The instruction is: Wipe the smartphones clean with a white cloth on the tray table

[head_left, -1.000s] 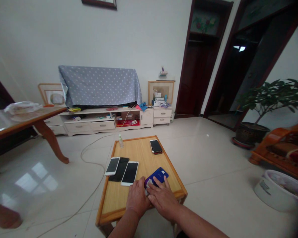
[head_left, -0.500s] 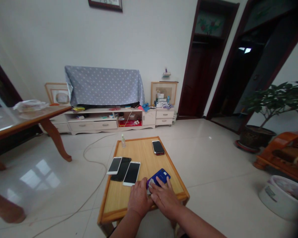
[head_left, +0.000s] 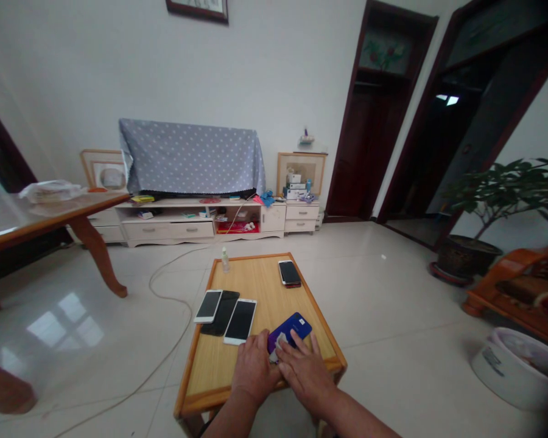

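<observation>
A blue-purple smartphone (head_left: 300,323) lies back side up near the front right of the small wooden table (head_left: 267,277). My left hand (head_left: 254,368) grips its near left end with bent fingers. Under the fingers of my right hand (head_left: 307,371) a crumpled whitish wipe (head_left: 281,339) is pressed against the phone's back. Further left are a white phone with a dark screen (head_left: 240,321), a black phone (head_left: 223,316) and another white phone (head_left: 209,305) that partly overlaps the black one. At the far right of the tabletop rests a white-edged phone (head_left: 289,272) on top of a reddish one.
A small clear bottle (head_left: 225,260) stands at the table's far left corner. A cable (head_left: 171,297) runs across the tiled floor. To the right are a white bucket (head_left: 506,371), a potted plant (head_left: 468,261) and wooden seating (head_left: 516,286). A larger table (head_left: 95,243) stands left.
My right hand's fingers have shifted slightly on the blue phone with the wipe, spreading a little. The camera view has moved a little; the other phones lie where they were.
</observation>
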Motion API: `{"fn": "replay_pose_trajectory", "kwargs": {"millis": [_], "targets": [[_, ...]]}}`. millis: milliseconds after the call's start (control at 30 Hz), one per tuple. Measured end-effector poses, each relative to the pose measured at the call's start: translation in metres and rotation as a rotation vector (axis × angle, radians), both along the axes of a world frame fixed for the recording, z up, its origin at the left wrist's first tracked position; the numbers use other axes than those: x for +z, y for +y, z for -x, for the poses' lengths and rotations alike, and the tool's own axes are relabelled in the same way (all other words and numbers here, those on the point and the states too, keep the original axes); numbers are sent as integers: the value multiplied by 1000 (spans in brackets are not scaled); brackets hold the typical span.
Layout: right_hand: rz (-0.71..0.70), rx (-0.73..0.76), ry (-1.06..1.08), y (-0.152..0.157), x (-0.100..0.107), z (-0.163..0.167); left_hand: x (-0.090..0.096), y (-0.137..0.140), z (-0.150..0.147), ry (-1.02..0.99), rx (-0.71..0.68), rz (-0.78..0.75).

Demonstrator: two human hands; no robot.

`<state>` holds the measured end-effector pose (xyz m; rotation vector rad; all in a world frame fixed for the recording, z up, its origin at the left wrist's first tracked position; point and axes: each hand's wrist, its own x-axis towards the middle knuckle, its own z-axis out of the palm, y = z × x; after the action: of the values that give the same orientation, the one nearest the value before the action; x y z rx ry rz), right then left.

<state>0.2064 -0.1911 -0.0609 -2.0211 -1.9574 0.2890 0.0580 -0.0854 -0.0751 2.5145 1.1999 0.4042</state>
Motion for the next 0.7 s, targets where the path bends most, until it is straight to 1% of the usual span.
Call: {"fn": "replay_pose_trajectory", "kwargs": {"millis": [67, 133, 200, 233, 300, 367, 400, 467, 600, 633, 700], "targets": [[4, -100, -16, 1, -1, -9, 1, 0, 0, -15, 6, -12], [11, -228, -43, 9, 1, -17, 1, -1, -1, -32, 8, -34], [22, -301, -54, 19, 3, -19, 2, -2, -2, -38, 13, -47], [25, -296, -52, 22, 4, -18, 3, -3, -2, -40, 17, -48], [21, -213, -40, 20, 4, -12, 4, -4, -1, -45, 24, -40], [5, -105, -28, 11, 1, -8, 6, -4, -1, -46, 25, -25], [-3, -80, -25, 6, -1, -8, 6, -5, -1, -45, 27, -18], [-8, -119, -26, 0, -3, -13, 7, -4, -2, -40, 29, -20], [34, -346, -54, 9, -1, -30, 8, -5, -4, -12, 18, -53], [41, -371, -59, 13, 0, -32, 8, -5, -4, -2, 19, -55], [33, -354, -60, 16, 0, -30, 9, -5, -5, 10, 27, -49]]}}
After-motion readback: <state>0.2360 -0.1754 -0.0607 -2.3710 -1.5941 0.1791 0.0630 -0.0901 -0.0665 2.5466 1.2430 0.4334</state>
